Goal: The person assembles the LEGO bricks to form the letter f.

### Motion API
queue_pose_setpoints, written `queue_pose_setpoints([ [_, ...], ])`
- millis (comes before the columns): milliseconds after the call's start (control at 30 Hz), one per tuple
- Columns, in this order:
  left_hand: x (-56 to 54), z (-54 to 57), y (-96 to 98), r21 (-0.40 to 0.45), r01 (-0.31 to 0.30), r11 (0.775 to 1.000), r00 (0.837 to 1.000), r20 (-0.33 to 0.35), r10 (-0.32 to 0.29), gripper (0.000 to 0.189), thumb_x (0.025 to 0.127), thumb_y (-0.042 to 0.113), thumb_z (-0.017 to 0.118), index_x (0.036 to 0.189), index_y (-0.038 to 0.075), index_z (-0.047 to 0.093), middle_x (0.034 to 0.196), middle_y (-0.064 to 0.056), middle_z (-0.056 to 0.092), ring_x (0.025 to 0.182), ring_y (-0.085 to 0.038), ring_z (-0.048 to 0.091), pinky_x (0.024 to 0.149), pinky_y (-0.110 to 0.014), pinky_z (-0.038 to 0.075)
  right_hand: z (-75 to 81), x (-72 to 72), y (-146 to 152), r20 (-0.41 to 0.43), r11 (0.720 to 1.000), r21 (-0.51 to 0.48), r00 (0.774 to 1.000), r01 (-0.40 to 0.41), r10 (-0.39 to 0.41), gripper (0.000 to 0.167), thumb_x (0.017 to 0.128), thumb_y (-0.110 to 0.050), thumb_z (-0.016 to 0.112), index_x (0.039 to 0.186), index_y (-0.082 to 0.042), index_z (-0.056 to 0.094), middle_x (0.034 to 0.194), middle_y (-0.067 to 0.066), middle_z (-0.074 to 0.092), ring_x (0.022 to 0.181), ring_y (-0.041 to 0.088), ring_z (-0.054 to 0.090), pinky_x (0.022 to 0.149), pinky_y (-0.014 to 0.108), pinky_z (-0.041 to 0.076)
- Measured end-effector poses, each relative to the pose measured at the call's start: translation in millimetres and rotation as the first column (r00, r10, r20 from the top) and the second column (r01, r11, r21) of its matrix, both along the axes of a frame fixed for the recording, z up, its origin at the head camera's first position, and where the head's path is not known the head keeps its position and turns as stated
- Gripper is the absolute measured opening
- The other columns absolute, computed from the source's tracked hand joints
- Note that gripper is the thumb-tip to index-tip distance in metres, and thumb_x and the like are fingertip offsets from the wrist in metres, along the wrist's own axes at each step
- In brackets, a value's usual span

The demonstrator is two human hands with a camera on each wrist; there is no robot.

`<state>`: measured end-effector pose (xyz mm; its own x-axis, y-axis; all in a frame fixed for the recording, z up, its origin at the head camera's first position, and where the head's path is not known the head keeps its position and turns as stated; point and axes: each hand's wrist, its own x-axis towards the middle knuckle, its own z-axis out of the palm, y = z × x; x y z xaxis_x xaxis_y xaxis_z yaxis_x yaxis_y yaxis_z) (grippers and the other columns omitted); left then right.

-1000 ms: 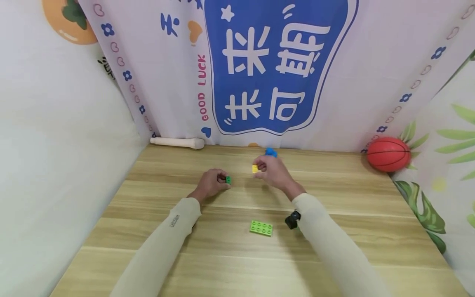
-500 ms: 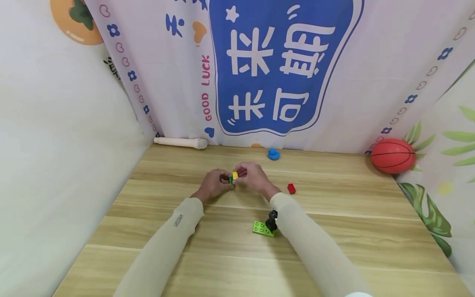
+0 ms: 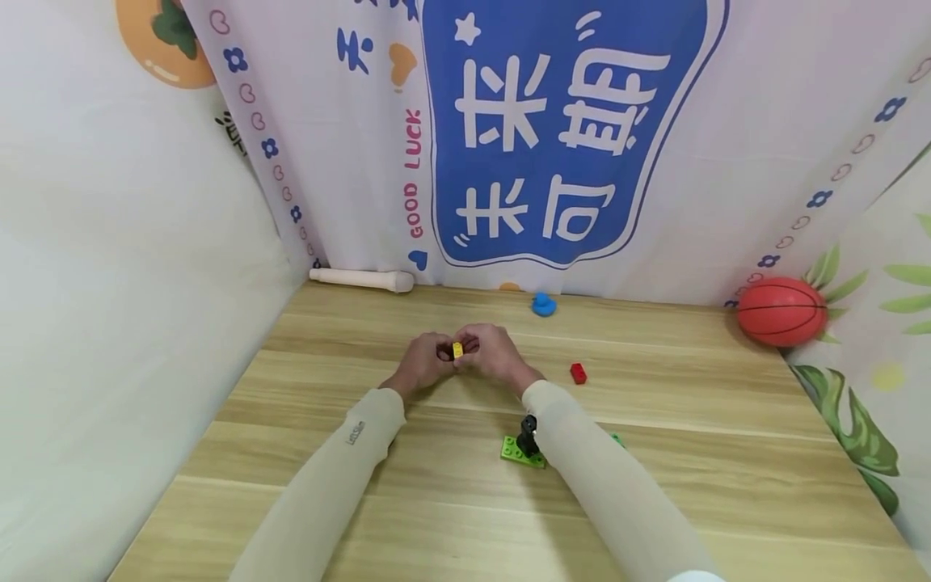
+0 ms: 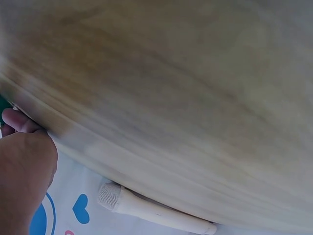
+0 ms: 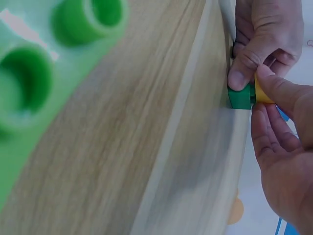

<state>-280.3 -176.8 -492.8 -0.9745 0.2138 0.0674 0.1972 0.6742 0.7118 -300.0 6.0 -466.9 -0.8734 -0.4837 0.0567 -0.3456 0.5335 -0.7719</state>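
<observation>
- The left hand pinches a dark green toy brick between thumb and curled fingers, the grip closed down to the brick's width, likely to steady it.
- The right hand pinches a yellow toy brick in the same way, thumb opposite fingers, probably for fine control.
- Both bricks meet between the hands, over the worktop; the green one's studs face the yellow one, which suggests lining up for a join. Whether they are fully pressed together I cannot tell.
- Each grip appears to leave the facing sides free, so that fingers do not block contact.
- The light green stud plate lies nearer the person, partly hidden by the black wrist device.
- The red brick lies apart, right of the hands, seemingly within easy reach.
- The blue duck and white microphone sit at the back, out of the hands' way.
</observation>
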Motion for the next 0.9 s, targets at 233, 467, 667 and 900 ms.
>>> queue_pose_setpoints([
  [233,0.7,-2.4,0.5,0.029,-0.006,1.000,1.000,-0.010,0.006,0.024,0.092,0.009,0.086,0.113,0.000,0.081,0.111,-0.016,0.076,0.100,-0.022,0.069,0.087,-0.029,0.059,-1.9,-0.6,-2.8,-0.011,0.999,0.015,0.999,0.035,-0.035,0.029,0.091,-0.005,0.086,0.118,-0.006,0.078,0.118,0.011,0.080,0.110,0.025,0.076,0.099,0.038,0.062],
  [467,1.9,-0.9,0.3,0.024,-0.001,1.000,1.000,-0.005,0.001,0.026,0.092,0.010,0.086,0.115,0.000,0.080,0.115,-0.017,0.075,0.102,-0.023,0.068,0.089,-0.032,0.059,-6.6,-2.5,-2.3,-0.011,0.998,0.027,0.998,0.057,-0.057,0.026,0.091,-0.007,0.086,0.116,-0.008,0.080,0.118,0.009,0.081,0.111,0.023,0.077,0.099,0.036,0.062],
  [667,2.4,-2.7,0.8,0.029,-0.012,1.000,1.000,-0.005,0.012,0.026,0.092,0.010,0.086,0.114,-0.001,0.080,0.116,-0.017,0.076,0.102,-0.023,0.068,0.089,-0.032,0.060,-7.8,-1.1,-2.9,-0.005,0.998,0.014,0.998,0.062,-0.062,0.027,0.090,-0.007,0.087,0.115,-0.007,0.081,0.118,0.010,0.081,0.110,0.023,0.077,0.099,0.036,0.062],
  [900,1.3,-1.0,2.1,0.034,-0.017,0.999,1.000,0.008,0.017,0.024,0.093,0.009,0.086,0.114,0.000,0.080,0.114,-0.017,0.076,0.100,-0.022,0.069,0.089,-0.031,0.059,-6.1,-3.1,-1.3,-0.036,0.998,0.032,0.998,0.057,-0.056,0.028,0.088,-0.008,0.089,0.114,-0.005,0.082,0.117,0.010,0.080,0.105,0.021,0.077,0.095,0.034,0.062],
])
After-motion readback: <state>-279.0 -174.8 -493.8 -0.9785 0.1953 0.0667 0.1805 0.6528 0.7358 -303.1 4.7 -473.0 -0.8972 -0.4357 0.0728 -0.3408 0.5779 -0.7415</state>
